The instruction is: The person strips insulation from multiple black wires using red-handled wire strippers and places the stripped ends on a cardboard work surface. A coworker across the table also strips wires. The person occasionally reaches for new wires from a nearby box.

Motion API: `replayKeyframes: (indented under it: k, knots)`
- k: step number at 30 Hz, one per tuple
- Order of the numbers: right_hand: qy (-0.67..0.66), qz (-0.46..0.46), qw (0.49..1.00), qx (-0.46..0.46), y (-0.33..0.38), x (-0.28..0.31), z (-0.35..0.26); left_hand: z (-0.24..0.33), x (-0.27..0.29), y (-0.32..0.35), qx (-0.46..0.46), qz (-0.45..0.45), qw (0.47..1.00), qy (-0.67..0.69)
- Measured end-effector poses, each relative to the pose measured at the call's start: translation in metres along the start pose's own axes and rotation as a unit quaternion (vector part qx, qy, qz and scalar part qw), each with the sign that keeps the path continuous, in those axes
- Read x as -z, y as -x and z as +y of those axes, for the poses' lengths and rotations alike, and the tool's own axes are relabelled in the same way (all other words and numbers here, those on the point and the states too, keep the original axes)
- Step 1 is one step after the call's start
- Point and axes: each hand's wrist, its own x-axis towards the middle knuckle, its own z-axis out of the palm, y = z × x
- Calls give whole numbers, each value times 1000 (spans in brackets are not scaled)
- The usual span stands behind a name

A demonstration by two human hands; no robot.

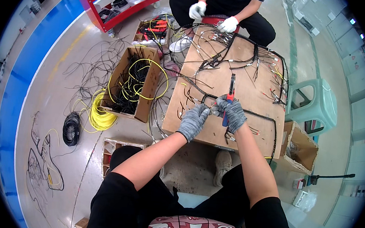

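The right hand (pixel 232 112) grips a red-and-blue hand tool (pixel 230 95) above the bench (pixel 252 94); the left hand (pixel 194 121) curls just beside it, its hold unclear; a black wire harness (pixel 259 115) lies beneath.

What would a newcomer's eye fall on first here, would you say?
Probably the bright yellow cable coil at left, beside a cardboard box of tangled cables. Next, the red-and-blue hand tool in the right hand, above the board, and the pale green stool to the board's right.
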Motion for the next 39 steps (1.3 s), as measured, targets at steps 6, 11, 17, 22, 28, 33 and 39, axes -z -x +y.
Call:
replayKeyframes:
  k: [6, 11, 17, 22, 28, 33, 39]
  knots:
    - [83, -2, 997, -5, -2, -4, 0, 3, 2, 1, 17, -4, 999, -30]
    - [168, -10, 986, 0, -5, -4, 5, 1, 4, -1, 15, -7, 999, -45]
    - [242, -3, 969, 43, -3, -5, 6, -2, 3, -1, 0, 14, 999, -35]
    - [307, 8, 950, 61, -5, -3, 8, -1, 5, -7, 30, -7, 999, 21]
    - [616, 100, 779, 63, 15, 1, -6, 4, 15, -3, 51, -13, 996, 77]
    - [562, 175, 803, 89, 20, 2, 6, 6, 17, -3, 72, -25, 991, 107]
    - [556, 147, 814, 80, 3, 16, 23, 1, 16, -3, 50, -28, 994, 88]
